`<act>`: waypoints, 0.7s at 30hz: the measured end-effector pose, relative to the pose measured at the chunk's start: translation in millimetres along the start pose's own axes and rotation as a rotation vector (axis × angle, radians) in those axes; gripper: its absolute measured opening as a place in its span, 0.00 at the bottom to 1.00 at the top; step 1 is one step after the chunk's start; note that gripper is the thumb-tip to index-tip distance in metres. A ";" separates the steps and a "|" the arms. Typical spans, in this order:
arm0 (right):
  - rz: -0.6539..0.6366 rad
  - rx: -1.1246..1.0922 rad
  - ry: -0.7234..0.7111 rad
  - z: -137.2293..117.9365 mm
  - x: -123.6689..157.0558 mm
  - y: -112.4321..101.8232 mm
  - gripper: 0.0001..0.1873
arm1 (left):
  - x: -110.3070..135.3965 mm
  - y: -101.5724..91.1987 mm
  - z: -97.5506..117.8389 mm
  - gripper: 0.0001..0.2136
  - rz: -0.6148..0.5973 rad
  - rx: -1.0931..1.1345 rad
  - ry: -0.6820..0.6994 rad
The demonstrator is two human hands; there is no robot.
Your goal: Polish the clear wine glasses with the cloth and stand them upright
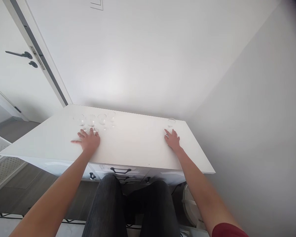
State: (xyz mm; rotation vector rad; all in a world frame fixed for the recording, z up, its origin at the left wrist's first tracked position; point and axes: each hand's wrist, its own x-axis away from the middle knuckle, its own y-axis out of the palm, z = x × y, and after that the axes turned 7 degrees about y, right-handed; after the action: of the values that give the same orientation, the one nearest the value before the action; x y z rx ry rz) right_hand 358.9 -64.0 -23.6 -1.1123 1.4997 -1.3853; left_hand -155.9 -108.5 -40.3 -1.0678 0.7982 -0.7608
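Observation:
Both my hands lie flat on a white cabinet top (133,144). My left hand (88,139) rests palm down with fingers spread, its fingertips just in front of a row of several small clear stemmed glasses (96,120). My right hand (173,139) also lies flat with fingers stretched out, just short of a single clear glass (171,123) standing alone near the back right. Neither hand holds anything.
The cabinet stands in a corner, with white walls behind and to the right. Drawers with dark handles (120,171) face my legs. A white door with a dark lever handle (19,54) is at the left. A round white object (191,205) sits on the floor at the right.

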 end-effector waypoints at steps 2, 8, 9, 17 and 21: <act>-0.012 0.009 -0.030 -7.4 -7.4 -0.7 0.30 | 0.2 -0.9 0.5 0.30 -0.010 -0.001 -0.002; -0.023 -0.011 -0.113 -41.6 9.3 8.2 0.30 | 6.6 -9.0 4.6 0.30 -0.028 -0.006 -0.019; -0.014 -0.016 -0.150 -52.1 19.1 11.5 0.30 | 7.7 -10.2 5.4 0.30 -0.035 -0.008 -0.018; -0.094 -0.112 -0.586 -189.8 130.9 20.2 0.30 | 15.9 -17.3 5.5 0.30 -0.050 0.002 -0.019; -0.128 -0.152 -0.687 -250.3 169.7 17.1 0.30 | 36.0 -24.4 -8.1 0.31 -0.046 0.015 0.044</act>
State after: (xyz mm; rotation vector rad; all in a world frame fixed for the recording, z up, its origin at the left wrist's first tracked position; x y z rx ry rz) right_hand 68.8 -150.9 -17.3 -1.5973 1.0478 -0.8340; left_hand -148.3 -149.8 -26.2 -1.0622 0.8066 -0.8310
